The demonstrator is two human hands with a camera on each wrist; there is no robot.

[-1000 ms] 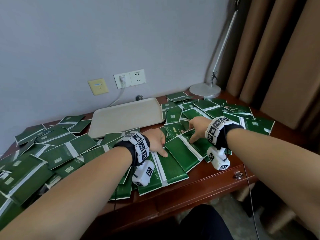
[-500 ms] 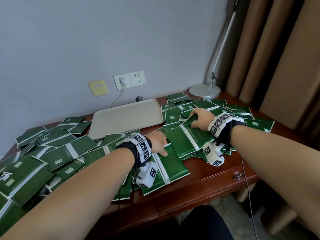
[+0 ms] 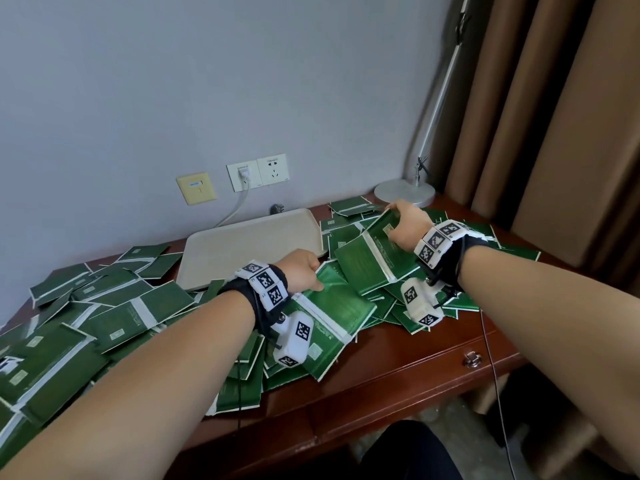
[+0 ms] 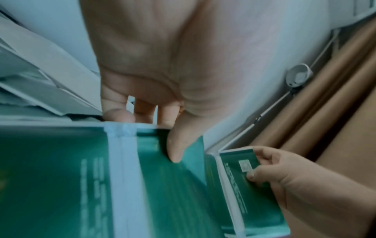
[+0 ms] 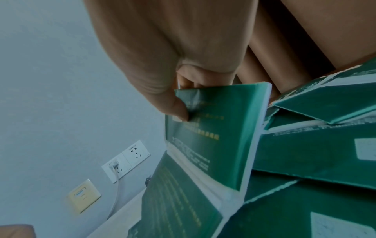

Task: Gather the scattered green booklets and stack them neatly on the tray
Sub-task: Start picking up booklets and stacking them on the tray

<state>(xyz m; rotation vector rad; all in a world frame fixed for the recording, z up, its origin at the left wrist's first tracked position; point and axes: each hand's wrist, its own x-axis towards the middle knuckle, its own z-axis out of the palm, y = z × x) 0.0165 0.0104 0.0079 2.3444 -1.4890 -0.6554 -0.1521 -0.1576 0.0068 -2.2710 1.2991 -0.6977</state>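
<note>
Two open green booklets held just in front of the beige tray [image 3: 249, 244]. Right booklet [image 3: 374, 261] lifted off the pile, white spine running from near-right up toward the far wall, gold cover text too blurred to read; right hand [image 3: 407, 223] pinches its far edge, thumb on cover. Left booklet [image 3: 332, 306] lies flatter, spine same diagonal; left hand [image 3: 301, 268] grips its far edge, thumb on top. Scattered booklets [image 3: 114, 306] cover the desk [image 3: 415, 368] left and right of the tray. Wall sockets [image 3: 258, 173] behind the tray.
</note>
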